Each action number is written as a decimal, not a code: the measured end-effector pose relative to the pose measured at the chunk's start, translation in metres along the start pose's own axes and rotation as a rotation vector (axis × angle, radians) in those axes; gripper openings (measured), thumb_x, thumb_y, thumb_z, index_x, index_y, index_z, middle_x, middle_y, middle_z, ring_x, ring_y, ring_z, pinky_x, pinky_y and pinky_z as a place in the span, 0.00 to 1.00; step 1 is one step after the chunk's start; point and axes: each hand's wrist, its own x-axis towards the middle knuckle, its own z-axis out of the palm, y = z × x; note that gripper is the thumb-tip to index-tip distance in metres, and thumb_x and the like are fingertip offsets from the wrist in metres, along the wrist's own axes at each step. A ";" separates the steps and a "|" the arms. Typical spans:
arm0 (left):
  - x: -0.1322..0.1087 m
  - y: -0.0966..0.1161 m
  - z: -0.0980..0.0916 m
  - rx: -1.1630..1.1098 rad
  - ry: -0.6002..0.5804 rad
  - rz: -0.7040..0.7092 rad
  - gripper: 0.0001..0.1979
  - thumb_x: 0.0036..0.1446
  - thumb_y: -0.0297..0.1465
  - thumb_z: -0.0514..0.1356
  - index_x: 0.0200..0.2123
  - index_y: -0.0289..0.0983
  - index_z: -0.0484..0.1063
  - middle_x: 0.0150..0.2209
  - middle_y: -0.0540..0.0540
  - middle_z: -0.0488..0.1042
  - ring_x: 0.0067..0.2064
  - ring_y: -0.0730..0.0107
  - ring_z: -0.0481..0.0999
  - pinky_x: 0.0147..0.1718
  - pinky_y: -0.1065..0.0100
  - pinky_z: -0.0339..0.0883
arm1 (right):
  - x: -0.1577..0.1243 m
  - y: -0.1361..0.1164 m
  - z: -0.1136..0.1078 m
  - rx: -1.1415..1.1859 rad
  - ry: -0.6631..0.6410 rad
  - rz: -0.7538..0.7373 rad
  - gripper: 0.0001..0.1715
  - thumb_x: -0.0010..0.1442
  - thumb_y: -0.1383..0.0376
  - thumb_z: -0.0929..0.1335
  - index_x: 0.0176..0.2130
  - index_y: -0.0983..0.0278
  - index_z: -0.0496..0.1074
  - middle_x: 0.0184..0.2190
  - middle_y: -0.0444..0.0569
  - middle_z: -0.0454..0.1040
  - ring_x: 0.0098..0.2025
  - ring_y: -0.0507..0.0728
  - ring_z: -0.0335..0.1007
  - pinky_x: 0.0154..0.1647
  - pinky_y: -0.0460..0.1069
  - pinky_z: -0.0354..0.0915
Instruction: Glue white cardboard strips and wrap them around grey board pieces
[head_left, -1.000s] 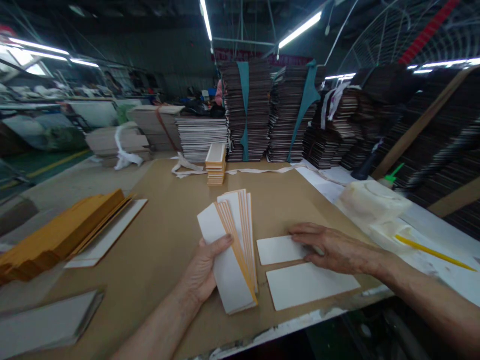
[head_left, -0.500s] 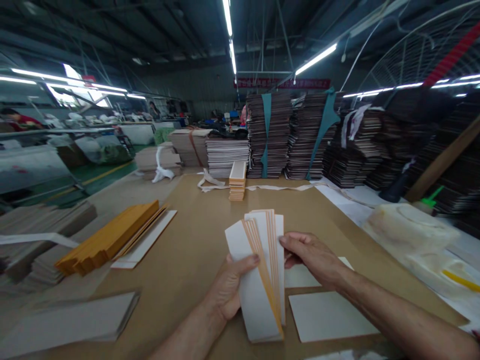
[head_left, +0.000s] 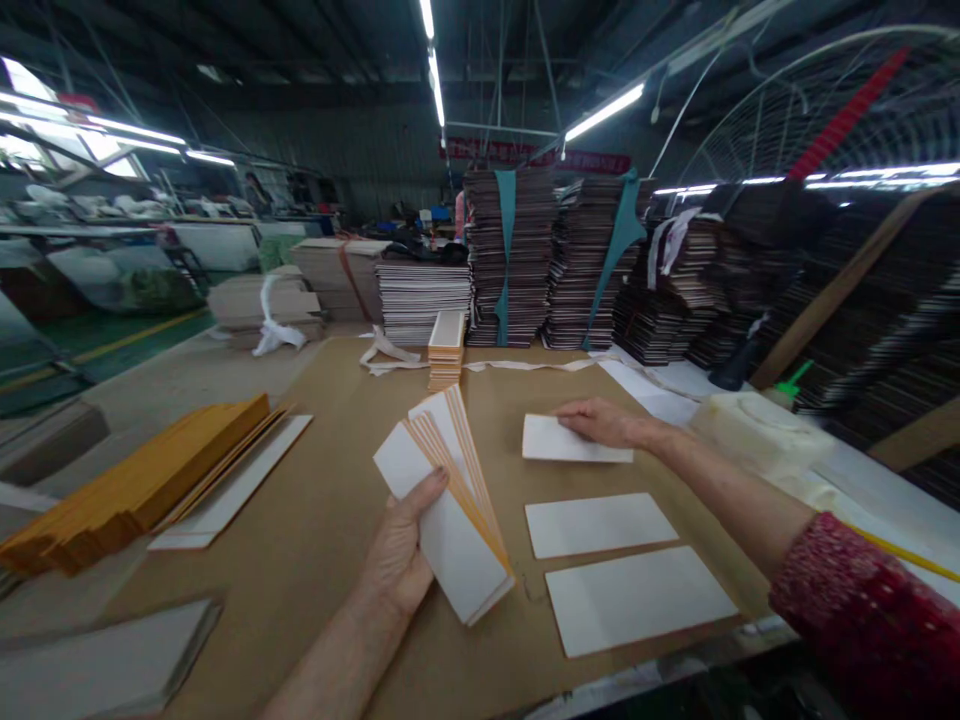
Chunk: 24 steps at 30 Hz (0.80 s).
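My left hand (head_left: pixel 401 550) is closed around a fanned bunch of white rectangular board strips (head_left: pixel 461 545) with orange edges, its thumb pressed on the top strip. To the right, my right hand (head_left: pixel 604 422) grips one white strip (head_left: pixel 551 442) by its far edge, low over the brown work surface; whether the strip touches the surface I cannot tell. Nearer to me lie two more strips, a middle one (head_left: pixel 600 525) and a near one (head_left: pixel 637 600), side by side with a gap between them.
A small stack of orange-edged strips (head_left: pixel 447 335) stands at the back of the brown board (head_left: pixel 345 430). Orange pieces (head_left: pixel 150 470) lie at left, grey boards (head_left: pixel 105 655) at near left. Tall dark stacks (head_left: pixel 510 260) line the back. A whitish plastic container (head_left: pixel 757 425) sits at right.
My right hand has drawn one strip from the bunch and carried it right and away from me. My left hand with the fanned strips has shifted left in view; the view has turned slightly right.
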 end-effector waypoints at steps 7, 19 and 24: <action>0.000 -0.003 0.001 0.030 0.041 -0.062 0.31 0.42 0.22 0.73 0.52 0.35 0.74 0.35 0.44 0.84 0.31 0.56 0.84 0.34 0.60 0.82 | 0.002 0.031 0.040 -0.116 -0.289 -0.110 0.18 0.69 0.52 0.67 0.46 0.64 0.75 0.43 0.49 0.77 0.44 0.58 0.75 0.51 0.58 0.70; -0.008 -0.012 0.005 0.084 -0.057 -0.077 0.28 0.37 0.27 0.77 0.45 0.33 0.77 0.36 0.40 0.84 0.32 0.56 0.84 0.38 0.58 0.80 | -0.007 -0.006 0.057 0.153 0.002 -0.042 0.21 0.64 0.48 0.69 0.40 0.63 0.77 0.42 0.52 0.75 0.49 0.61 0.69 0.58 0.62 0.60; -0.012 -0.017 0.005 0.083 -0.210 -0.071 0.31 0.37 0.29 0.78 0.48 0.33 0.77 0.36 0.39 0.84 0.33 0.57 0.83 0.38 0.60 0.79 | -0.013 -0.053 0.079 0.546 -0.083 0.000 0.31 0.59 0.38 0.68 0.39 0.62 0.77 0.33 0.48 0.76 0.35 0.55 0.72 0.41 0.52 0.69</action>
